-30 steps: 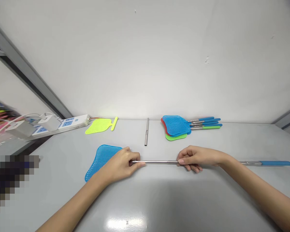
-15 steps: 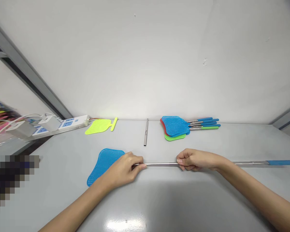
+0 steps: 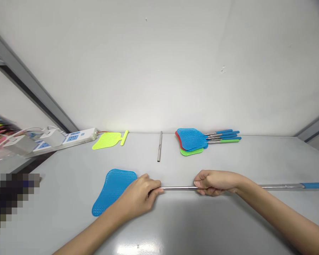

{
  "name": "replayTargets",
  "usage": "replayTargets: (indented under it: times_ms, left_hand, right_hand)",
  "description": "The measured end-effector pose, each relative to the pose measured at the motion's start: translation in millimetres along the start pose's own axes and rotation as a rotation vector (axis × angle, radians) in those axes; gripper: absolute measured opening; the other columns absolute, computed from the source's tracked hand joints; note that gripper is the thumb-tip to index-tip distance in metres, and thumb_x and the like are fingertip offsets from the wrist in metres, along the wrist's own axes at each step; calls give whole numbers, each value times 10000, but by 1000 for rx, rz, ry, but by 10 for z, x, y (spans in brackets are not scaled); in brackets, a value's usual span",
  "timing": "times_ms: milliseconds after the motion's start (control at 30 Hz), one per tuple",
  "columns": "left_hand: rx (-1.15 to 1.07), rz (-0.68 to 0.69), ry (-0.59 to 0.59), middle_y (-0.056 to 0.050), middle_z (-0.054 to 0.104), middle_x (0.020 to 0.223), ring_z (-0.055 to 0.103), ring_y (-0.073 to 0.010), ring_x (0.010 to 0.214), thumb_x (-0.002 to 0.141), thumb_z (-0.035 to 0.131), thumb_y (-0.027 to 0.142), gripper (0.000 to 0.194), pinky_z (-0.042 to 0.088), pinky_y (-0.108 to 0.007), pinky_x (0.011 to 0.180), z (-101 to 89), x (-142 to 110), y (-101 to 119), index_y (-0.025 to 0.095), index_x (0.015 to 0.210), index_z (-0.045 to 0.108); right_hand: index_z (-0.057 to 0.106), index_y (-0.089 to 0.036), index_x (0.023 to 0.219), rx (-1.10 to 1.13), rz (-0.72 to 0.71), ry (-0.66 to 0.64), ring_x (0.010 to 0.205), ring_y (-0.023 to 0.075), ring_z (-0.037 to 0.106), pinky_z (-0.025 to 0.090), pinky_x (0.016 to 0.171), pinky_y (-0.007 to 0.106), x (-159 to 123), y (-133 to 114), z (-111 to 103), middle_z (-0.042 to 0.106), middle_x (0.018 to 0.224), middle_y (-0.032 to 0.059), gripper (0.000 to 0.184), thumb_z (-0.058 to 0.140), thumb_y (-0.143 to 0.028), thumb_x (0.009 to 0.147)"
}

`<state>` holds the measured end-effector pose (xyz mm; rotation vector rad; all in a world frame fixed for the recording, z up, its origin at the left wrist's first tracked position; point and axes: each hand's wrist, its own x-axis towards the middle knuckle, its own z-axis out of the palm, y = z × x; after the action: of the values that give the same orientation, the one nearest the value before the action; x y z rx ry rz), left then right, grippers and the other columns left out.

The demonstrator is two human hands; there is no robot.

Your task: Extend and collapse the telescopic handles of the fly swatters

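Note:
A fly swatter with a blue mesh head [image 3: 113, 191] lies crosswise in front of me, its thin metal telescopic rod drawn out long to the right, where a blue grip shows at the edge of view. My left hand [image 3: 142, 191] is closed round the rod's end beside the mesh head, covering the joint. Farther right, my right hand [image 3: 214, 182] pinches the rod between thumb and fingers. Behind my hands, a loose short metal rod [image 3: 160, 147] lies on the table, apart from both.
Several stacked fly swatters [image 3: 194, 139] with blue, red and green heads lie near the wall. A yellow-green swatter head [image 3: 107, 140] with a short crossbar sits at the back left. Beside it, a white power strip [image 3: 79, 137] holds plugged-in adapters. The grey table [image 3: 202, 226] meets the wall behind.
Both hands still grip the swatter, which sits slightly lower in view. The blue grip at far right has shifted a little rightward. The things at the back look unmoved.

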<state>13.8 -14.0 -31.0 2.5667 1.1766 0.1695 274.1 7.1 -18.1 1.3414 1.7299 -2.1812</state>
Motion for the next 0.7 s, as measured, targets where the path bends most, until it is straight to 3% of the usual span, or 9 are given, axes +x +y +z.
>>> replayTargets:
  times_ms: [333, 700]
  left_hand:
    - [42, 69, 12, 7, 513, 549, 441, -131, 558, 884, 291, 239, 299, 325, -277, 601, -3, -29, 101, 177, 609, 390]
    - [-5, -1, -38, -8, 500, 564, 435, -147, 612, 885, 293, 294, 307, 313, -258, 560, 57, -59, 162, 176, 626, 407]
  right_hand:
    - [432, -151, 611, 143, 62, -165, 332, 21, 146, 87, 290, 133, 30, 8, 16, 224, 421, -97, 210, 432, -270, 784]
    - [434, -148, 586, 87, 114, -114, 315, 16, 141, 91, 286, 121, 32, -42, 88, 225, 401, -96, 185, 410, -197, 762]
